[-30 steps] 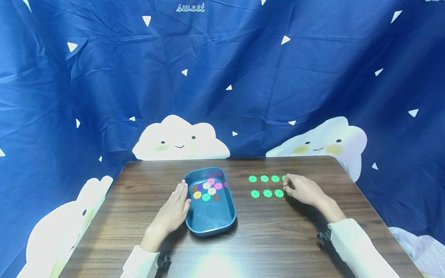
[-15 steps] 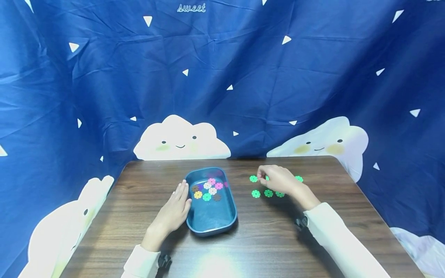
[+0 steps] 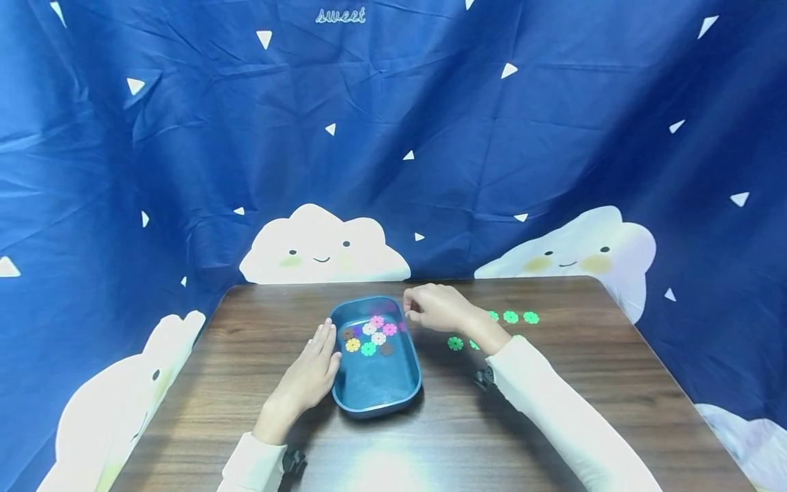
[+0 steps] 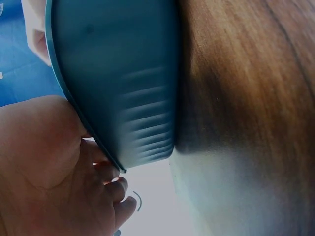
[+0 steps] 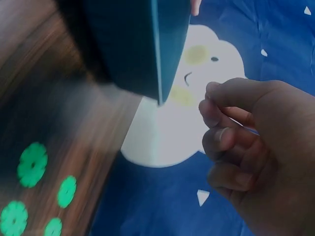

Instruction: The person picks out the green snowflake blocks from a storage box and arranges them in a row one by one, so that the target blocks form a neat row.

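A blue plastic bin (image 3: 371,388) holds several flower-shaped plastic discs in pink, white, brown, purple, orange and green, with a green disc (image 3: 368,349) in front. My left hand (image 3: 305,374) rests along the bin's left wall, fingers straight; in the left wrist view its fingers lie at the rim. Close to the bin's far right corner is my right hand (image 3: 438,308), thumb and index tips together and other fingers curled. The right wrist view shows nothing between those fingertips (image 5: 211,105). Green flower discs (image 3: 511,317) lie in two rows on the table, partly hidden by the right forearm.
The wooden table (image 3: 277,307) reaches back to a blue curtain (image 3: 393,150) printed with white clouds and triangles. A dark wrist-worn device (image 3: 294,462) shows under the left sleeve, another (image 3: 484,378) under the right.
My right hand has moved left from the right end of the green discs to the bin's far right corner, uncovering discs at the row's right end. The left hand stays on the bin.
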`<state>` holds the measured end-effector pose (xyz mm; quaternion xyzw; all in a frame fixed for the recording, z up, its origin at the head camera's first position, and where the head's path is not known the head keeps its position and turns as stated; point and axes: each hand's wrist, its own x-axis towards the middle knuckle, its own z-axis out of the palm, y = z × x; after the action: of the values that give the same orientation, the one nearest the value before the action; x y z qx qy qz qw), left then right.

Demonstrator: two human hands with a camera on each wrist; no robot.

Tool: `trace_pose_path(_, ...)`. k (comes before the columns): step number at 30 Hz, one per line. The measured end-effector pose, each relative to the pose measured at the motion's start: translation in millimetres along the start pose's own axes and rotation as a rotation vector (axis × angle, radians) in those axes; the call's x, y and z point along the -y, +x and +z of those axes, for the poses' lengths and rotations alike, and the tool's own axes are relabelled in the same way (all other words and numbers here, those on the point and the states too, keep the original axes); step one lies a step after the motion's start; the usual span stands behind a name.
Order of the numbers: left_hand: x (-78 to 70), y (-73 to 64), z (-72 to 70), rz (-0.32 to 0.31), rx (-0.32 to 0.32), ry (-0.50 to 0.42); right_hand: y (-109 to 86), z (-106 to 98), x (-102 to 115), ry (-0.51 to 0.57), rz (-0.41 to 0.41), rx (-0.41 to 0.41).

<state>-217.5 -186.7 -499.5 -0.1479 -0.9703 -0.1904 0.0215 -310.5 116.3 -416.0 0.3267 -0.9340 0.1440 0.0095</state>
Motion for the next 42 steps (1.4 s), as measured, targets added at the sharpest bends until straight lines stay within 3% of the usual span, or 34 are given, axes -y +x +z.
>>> trace_pose_path(10,0.0,-0.8,0.1,-0.002,-0.006,0.008,29.1,8,34,-0.016,-0.059,0.076)
trace_pose_path(18,-1.5,0.5,-2.0,-0.009,0.007,0.004,49.6,22,49,-0.043,-0.09,0.122)
trace_pose_path(30,-1.7,0.3,-3.7,0.001,0.015,0.005,73.9,46,64,-0.06,-0.05,0.265)
trace_pose_path(42,-0.4,0.5,-1.8,-0.009,0.031,0.01,79.4,64,78,-0.106,0.019,0.425)
